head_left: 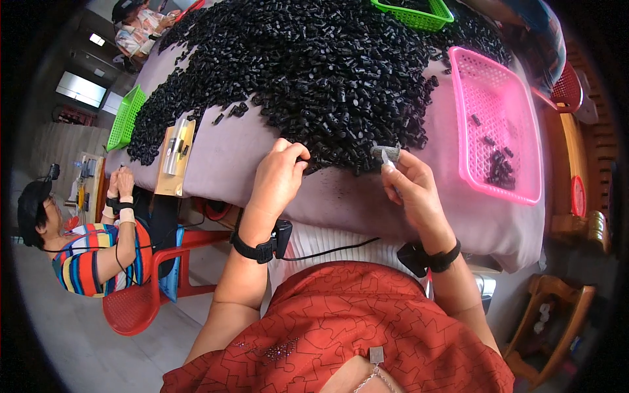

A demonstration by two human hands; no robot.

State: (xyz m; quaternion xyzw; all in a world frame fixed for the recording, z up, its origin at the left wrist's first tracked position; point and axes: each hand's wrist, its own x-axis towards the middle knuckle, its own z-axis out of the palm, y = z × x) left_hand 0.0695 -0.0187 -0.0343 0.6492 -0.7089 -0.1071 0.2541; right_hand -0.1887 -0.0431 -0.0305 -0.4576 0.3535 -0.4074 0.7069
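My left hand (276, 175) is closed in a pinch at the near edge of a big heap of small black cylindrical pieces (327, 85). Between its fingertips is one black piece (303, 159), mostly hidden by the fingers. To the right, my right hand (419, 190) grips a small tool (386, 154) with a pale handle and a greyish crosswise head; its exact kind is unclear. The tool's head is beside the heap's front edge, apart from the left hand. Black specks lie on the cloth between the hands.
A pink basket (460, 124) holding several black pieces stands at the right. Green baskets (128, 118) (432, 23) sit left and far. A cardboard strip (187, 154) lies at the left table edge. People sit left and far left; another person is at the far right.
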